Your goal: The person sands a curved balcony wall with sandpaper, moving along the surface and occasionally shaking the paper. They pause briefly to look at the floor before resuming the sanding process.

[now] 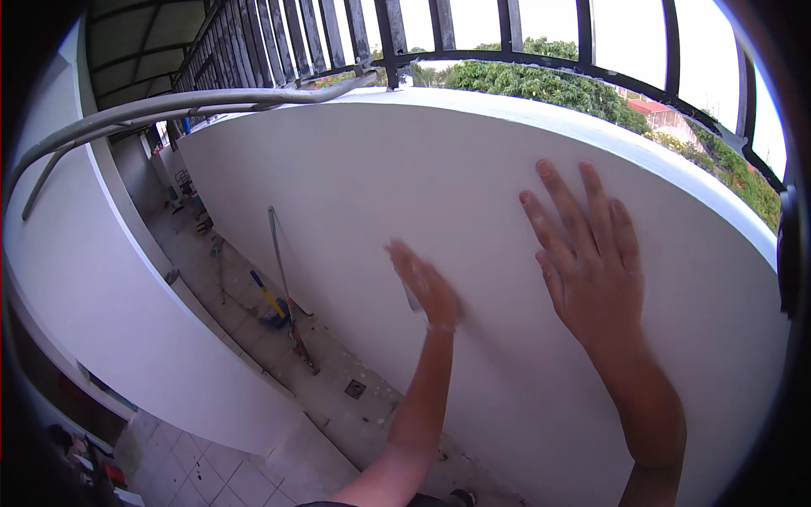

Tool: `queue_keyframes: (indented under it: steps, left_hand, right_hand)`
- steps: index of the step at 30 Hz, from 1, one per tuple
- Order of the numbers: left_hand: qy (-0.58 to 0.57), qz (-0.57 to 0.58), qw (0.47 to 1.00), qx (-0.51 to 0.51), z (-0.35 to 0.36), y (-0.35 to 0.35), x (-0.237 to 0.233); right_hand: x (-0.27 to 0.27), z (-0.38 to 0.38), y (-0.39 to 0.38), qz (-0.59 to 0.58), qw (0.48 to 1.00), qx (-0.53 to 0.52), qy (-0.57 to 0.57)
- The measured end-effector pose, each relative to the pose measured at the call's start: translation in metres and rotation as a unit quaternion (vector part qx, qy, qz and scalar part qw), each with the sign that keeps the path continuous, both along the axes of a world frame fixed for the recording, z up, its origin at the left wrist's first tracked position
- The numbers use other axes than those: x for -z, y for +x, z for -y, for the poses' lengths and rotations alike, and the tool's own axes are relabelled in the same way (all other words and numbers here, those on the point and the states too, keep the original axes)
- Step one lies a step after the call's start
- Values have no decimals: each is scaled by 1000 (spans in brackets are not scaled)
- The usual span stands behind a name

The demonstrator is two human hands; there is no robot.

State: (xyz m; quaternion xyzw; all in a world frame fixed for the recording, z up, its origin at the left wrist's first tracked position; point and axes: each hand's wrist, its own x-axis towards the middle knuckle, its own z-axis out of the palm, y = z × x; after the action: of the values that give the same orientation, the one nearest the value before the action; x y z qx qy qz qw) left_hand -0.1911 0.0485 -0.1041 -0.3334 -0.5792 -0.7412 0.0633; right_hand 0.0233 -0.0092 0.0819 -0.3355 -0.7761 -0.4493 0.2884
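Note:
A smooth pale wall (507, 380) fills the middle of the head view. My right hand (591, 253) lies against its upper part, fingers stretched and spread, holding nothing. Lower and to the left, my left hand (429, 287) is at the same wall, its fingers together and somewhat smeared by motion. A thin flat grey piece (412, 297) sticks out from under the left palm; its kind cannot be made out, and most of it is hidden by the hand.
Black metal railing (507, 57) tops the wall, with grey pipes (203, 97) running at its left. A long-handled tool (277, 253) leans at the wall's foot, near a yellow-and-blue handle (266, 291). A floor drain (355, 389) lies below. Another white wall (127, 279) curves along the left.

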Motion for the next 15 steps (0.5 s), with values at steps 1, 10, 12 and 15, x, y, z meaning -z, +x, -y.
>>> queue_keyframes:
  steps: [1,10,12,15]
  left_hand:
    - [-21,18,1000,2,4,13,23]
    - [18,-388,921,30,31,65,-126]
    - [77,-336,938,26,20,34,-145]
    - [89,-177,980,-10,-5,-18,-94]
  right_hand:
    - [1,1,0,2,1000,2,1]
    - [-1,2,1,-4,1000,15,5]
    - [-1,4,1,-6,1000,-1,-6]
    - [0,5,2,-1,1000,-6,-1]
